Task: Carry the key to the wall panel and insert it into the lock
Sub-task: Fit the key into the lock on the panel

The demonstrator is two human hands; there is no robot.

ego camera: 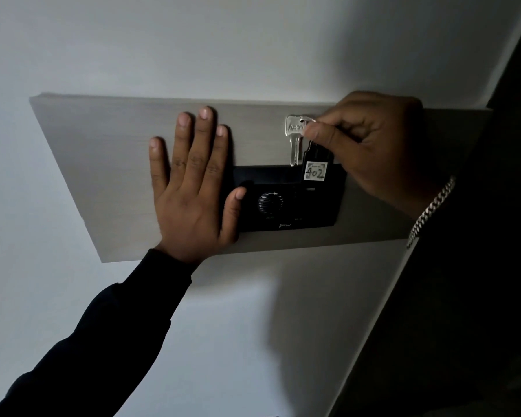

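A grey wood-grain wall panel [103, 164] carries a black plate [322, 206] with a round ribbed knob [269, 203]. My right hand [370, 145] pinches the ring of a silver key [294, 136], which hangs blade down just above the black plate's top edge. A black tag with a white label reading 402 [315, 171] dangles beside the key and overlaps the plate. My left hand [190, 188] lies flat on the panel with fingers spread, its thumb touching the plate's left edge. No keyhole is visible to me.
The white wall [223, 40] surrounds the panel. A dark door or frame edge [478, 296] runs down the right side. A silver chain bracelet [430, 210] hangs on my right wrist.
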